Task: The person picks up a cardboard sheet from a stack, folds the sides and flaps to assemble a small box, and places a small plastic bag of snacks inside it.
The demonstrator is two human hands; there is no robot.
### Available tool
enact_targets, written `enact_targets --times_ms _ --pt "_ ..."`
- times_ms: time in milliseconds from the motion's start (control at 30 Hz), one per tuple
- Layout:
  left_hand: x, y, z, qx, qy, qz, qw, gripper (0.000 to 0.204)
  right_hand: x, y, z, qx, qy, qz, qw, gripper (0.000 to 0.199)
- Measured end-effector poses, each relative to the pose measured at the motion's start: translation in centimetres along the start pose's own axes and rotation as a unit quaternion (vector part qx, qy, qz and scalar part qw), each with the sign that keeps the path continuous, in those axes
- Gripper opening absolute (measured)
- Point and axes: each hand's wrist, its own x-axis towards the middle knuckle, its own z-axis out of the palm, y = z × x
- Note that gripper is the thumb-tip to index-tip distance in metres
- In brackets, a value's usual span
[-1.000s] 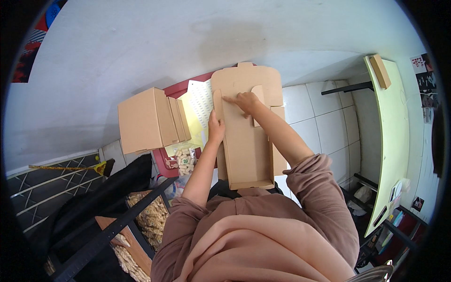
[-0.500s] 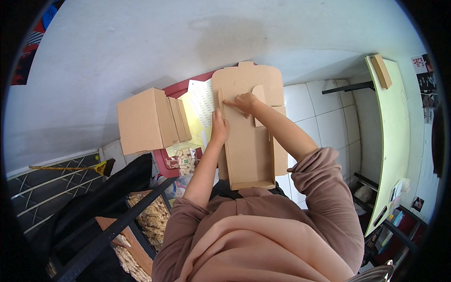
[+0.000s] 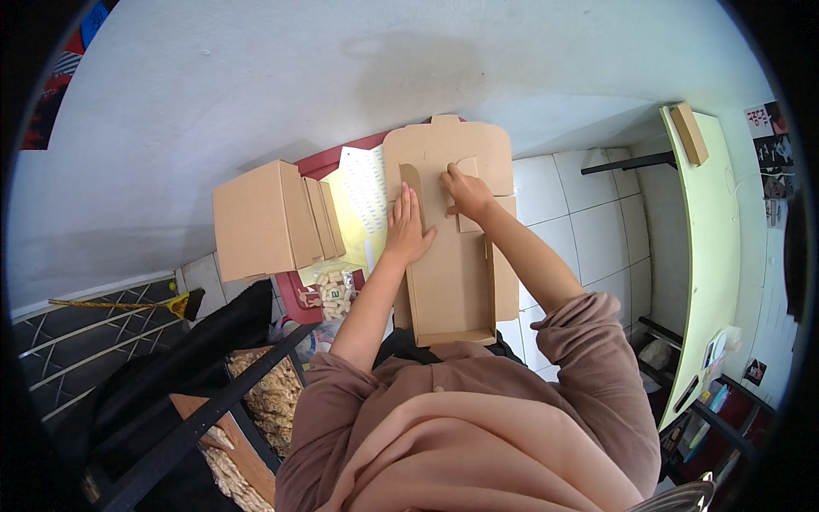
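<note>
A brown cardboard mailer box (image 3: 448,290), partly folded, lies lengthwise before me with its lid (image 3: 448,141) spread out at the far end. My left hand (image 3: 409,229) rests flat along its left side wall, fingers stretched over the small left flap (image 3: 412,177), which leans inward. On the other side, my right hand (image 3: 467,192) curls its fingers over the inner edge of the right flap (image 3: 468,224). Part of that flap is hidden under the hand. The near end wall (image 3: 456,337) stands up close to my body.
To the left stand folded brown boxes (image 3: 256,218) on a red table (image 3: 311,162). Beside them lie a printed white sheet (image 3: 363,188), yellow paper (image 3: 345,226) and a clear bag of pale pieces (image 3: 335,290). A pale-yellow board (image 3: 712,256) stands right, a black metal frame (image 3: 213,418) lower left.
My right hand has moved from the left flap across to the right flap. My left hand has slid from the wall's edge onto the left flap, which now tilts further inward.
</note>
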Motion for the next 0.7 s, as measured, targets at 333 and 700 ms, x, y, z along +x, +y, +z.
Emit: enact_targets --times_ms 333,700 --pt "0.9 0.9 -0.9 0.106 -0.085 -0.009 0.991 0.097 -1.4 0.5 1.2 0.042 0.048 0.007 0.998 0.061" --pt "2.5 1.5 -1.7 0.204 -0.22 -0.058 0.952 0.1 -2.3 -0.1 1.3 0.059 0.094 0.06 0.992 0.054"
